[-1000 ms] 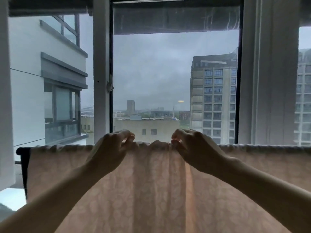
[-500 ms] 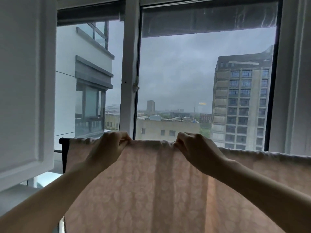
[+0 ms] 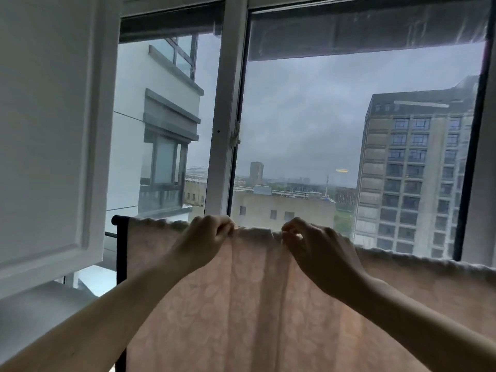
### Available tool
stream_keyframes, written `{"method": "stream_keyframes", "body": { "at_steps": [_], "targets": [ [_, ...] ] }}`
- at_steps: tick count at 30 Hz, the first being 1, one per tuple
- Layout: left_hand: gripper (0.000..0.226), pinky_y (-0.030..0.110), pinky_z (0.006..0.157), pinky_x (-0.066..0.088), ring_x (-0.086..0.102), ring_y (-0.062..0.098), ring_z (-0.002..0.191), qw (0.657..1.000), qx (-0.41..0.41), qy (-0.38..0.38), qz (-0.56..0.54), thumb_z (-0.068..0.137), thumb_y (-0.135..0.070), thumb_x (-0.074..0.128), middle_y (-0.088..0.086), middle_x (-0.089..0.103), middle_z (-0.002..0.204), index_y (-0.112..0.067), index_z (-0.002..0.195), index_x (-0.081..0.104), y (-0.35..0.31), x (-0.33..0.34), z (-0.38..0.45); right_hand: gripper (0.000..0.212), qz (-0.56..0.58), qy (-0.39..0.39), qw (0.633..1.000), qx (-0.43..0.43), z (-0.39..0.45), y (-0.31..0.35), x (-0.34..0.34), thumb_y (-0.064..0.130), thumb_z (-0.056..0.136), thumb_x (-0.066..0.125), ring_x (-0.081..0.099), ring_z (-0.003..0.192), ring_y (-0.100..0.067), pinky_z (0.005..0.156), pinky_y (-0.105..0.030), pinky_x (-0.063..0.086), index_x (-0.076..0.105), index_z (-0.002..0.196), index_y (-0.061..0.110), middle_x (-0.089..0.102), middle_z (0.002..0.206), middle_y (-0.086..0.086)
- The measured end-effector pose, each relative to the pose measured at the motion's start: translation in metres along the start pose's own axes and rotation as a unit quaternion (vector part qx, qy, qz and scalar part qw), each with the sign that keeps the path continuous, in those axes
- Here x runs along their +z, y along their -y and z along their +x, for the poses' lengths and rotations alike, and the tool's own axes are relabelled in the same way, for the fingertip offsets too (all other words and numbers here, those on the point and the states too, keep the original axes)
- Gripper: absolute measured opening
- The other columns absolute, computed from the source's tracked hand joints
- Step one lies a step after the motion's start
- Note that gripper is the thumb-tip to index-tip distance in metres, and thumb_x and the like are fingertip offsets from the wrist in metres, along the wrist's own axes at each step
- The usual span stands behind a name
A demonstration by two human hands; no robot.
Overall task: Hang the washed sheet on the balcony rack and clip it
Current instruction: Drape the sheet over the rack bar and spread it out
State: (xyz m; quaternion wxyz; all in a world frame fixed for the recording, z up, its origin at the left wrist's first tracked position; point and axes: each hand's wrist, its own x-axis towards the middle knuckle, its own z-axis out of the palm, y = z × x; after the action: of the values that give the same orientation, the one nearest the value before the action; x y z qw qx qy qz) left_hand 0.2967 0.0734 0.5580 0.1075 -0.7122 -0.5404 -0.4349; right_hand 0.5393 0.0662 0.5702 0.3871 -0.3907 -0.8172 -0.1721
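A pale pink patterned sheet hangs over the top bar of a dark rack, whose left end and post show at the left. The sheet spreads along the bar to the right edge of view. My left hand pinches the sheet's top fold just left of centre. A short gap to its right, my right hand pinches the same fold. The bar itself is covered by the cloth. No clip is in view.
A white window frame post with a latch stands right behind the rack. An open white window sash juts in at the left. Glass panes and buildings fill the background.
The view has swung left, so the sash now fills the left side. Both hands have slid left along the sheet's top edge and stay pinched on it.
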Motion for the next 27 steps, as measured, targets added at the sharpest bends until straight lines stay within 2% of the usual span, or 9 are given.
{"method": "stream_keyframes", "body": {
  "at_steps": [3, 6, 9, 12, 14, 16, 19, 22, 27],
  "targets": [
    [0.021, 0.03, 0.073, 0.049, 0.063, 0.011, 0.078, 0.999, -0.005, 0.04, -0.001, 0.097, -0.019, 0.053, -0.002, 0.07, 0.082, -0.012, 0.089, 0.072, -0.003, -0.01, 0.009, 0.031, 0.006, 0.011, 1.0, -0.01, 0.006, 0.007, 0.003, 0.056, 0.094, 0.04, 0.063, 0.075, -0.008, 0.064, -0.027, 0.048, 0.057, 0.106, 0.033, 0.068, 0.094, 0.014],
    [0.022, 0.03, 0.079, 0.051, 0.064, 0.011, 0.082, 0.997, 0.0, 0.078, 0.008, 0.097, -0.022, 0.052, 0.0, 0.071, 0.087, -0.013, 0.095, 0.072, 0.001, -0.017, 0.011, 0.026, -0.014, 0.019, 0.999, -0.034, 0.014, 0.012, 0.011, 0.051, 0.094, 0.047, 0.058, 0.069, -0.007, 0.057, -0.024, 0.039, 0.057, 0.098, 0.027, 0.066, 0.088, 0.01],
    [0.025, 0.037, 0.076, 0.053, 0.064, 0.014, 0.076, 0.997, -0.002, 0.075, 0.022, 0.097, -0.026, 0.051, 0.001, 0.069, 0.077, -0.016, 0.085, 0.07, 0.02, -0.024, 0.007, 0.026, -0.001, 0.02, 0.999, -0.034, 0.023, 0.02, 0.017, 0.048, 0.094, 0.05, 0.063, 0.075, -0.009, 0.064, -0.027, 0.049, 0.054, 0.103, 0.024, 0.068, 0.094, 0.007],
    [0.027, 0.029, 0.067, 0.049, 0.061, 0.007, 0.07, 0.998, -0.015, 0.049, 0.036, 0.098, -0.029, 0.05, -0.004, 0.065, 0.071, -0.015, 0.084, 0.07, 0.044, -0.034, 0.002, 0.029, 0.005, 0.025, 0.999, -0.048, 0.032, 0.029, 0.025, 0.047, 0.094, 0.049, 0.065, 0.082, -0.009, 0.068, -0.028, 0.051, 0.054, 0.112, 0.024, 0.068, 0.101, 0.009],
    [0.028, 0.03, 0.069, 0.05, 0.062, 0.007, 0.072, 0.998, -0.02, 0.034, 0.047, 0.098, -0.031, 0.049, -0.004, 0.067, 0.076, -0.015, 0.091, 0.071, 0.061, -0.042, -0.003, 0.023, -0.018, 0.032, 0.998, -0.057, 0.038, 0.038, 0.031, 0.047, 0.095, 0.048, 0.061, 0.072, -0.007, 0.062, -0.025, 0.044, 0.056, 0.097, 0.026, 0.066, 0.087, 0.009],
    [0.027, 0.033, 0.075, 0.052, 0.063, 0.009, 0.077, 0.998, -0.02, 0.029, 0.055, 0.098, -0.031, 0.048, -0.002, 0.07, 0.084, -0.016, 0.096, 0.071, 0.078, -0.051, -0.007, 0.025, -0.034, 0.045, 0.997, -0.057, 0.044, 0.048, 0.039, 0.047, 0.095, 0.047, 0.057, 0.065, -0.007, 0.062, -0.027, 0.045, 0.056, 0.088, 0.024, 0.06, 0.076, 0.011],
    [0.028, 0.032, 0.081, 0.053, 0.066, 0.011, 0.089, 0.997, -0.005, 0.034, 0.069, 0.098, -0.032, 0.047, -0.004, 0.072, 0.098, -0.018, 0.105, 0.071, 0.102, -0.064, -0.01, 0.029, -0.061, 0.045, 0.995, -0.067, 0.053, 0.066, 0.051, 0.046, 0.096, 0.045, 0.054, 0.061, -0.01, 0.059, -0.029, 0.046, 0.053, 0.082, 0.022, 0.057, 0.07, 0.008],
    [0.025, 0.031, 0.085, 0.052, 0.065, 0.01, 0.096, 0.996, 0.011, 0.037, 0.077, 0.098, -0.031, 0.048, -0.009, 0.07, 0.106, -0.027, 0.112, 0.069, 0.125, -0.079, -0.013, 0.025, -0.084, 0.037, 0.993, -0.079, 0.063, 0.083, 0.064, 0.039, 0.098, 0.045, 0.049, 0.056, -0.009, 0.055, -0.027, 0.036, 0.046, 0.077, 0.025, 0.054, 0.066, 0.008],
    [0.026, 0.025, 0.089, 0.048, 0.064, 0.015, 0.104, 0.997, 0.011, 0.018, 0.079, 0.096, -0.015, 0.053, -0.003, 0.069, 0.113, -0.022, 0.116, 0.068, 0.166, -0.099, -0.023, 0.021, -0.069, 0.038, 0.997, -0.021, 0.072, 0.096, 0.078, 0.028, 0.099, 0.047, 0.056, 0.058, -0.012, 0.06, -0.032, 0.051, 0.057, 0.081, 0.021, 0.057, 0.065, 0.005]
  ]
}}
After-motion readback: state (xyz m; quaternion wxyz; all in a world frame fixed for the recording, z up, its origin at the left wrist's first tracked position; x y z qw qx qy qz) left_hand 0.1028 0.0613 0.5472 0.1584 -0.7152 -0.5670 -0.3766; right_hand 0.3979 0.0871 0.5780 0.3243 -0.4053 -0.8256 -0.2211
